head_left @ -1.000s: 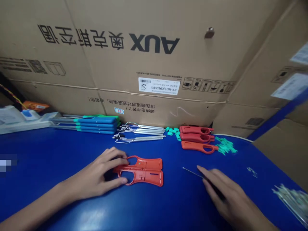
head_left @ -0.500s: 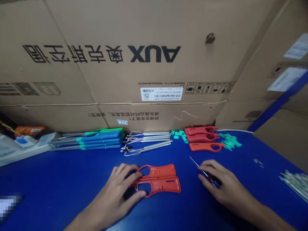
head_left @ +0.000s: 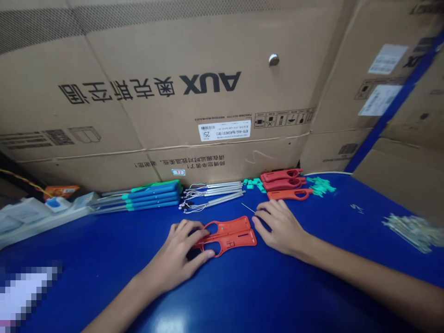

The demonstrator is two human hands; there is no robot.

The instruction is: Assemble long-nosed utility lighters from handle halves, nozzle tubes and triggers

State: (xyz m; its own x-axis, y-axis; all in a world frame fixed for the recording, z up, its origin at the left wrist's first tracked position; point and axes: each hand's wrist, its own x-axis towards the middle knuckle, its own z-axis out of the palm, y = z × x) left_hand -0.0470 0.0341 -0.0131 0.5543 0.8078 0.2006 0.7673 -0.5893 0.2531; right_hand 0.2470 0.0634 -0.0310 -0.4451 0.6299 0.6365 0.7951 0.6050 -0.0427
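My left hand point(head_left: 185, 249) grips two orange plastic casing halves point(head_left: 239, 238) at their ring ends, fingers over one and thumb along the other. They lie side by side on the blue table, hollow inner faces up, with a tiny green bit in the upper one. To their right, my right hand point(head_left: 277, 226) is palm down with curled fingers around a screwdriver. Only the screwdriver's thin shaft point(head_left: 247, 207) shows, pointing up and left; the hand hides its handle. Just beyond this hand are several red and orange casings point(head_left: 286, 194).
Blue-handled lighters point(head_left: 156, 200) are stacked at back left, beside a white power strip point(head_left: 45, 217). Silver rods with wires point(head_left: 215, 196), small green caps point(head_left: 255, 184) and green pieces point(head_left: 322, 186) line the back. Clear-looking small parts point(head_left: 412, 231) lie far right. A cardboard wall point(head_left: 156, 125) closes the back.
My right hand has moved left and farther back, turning palm down over the screwdriver's handle. My left hand stays on the casing halves. The camera view has shifted.
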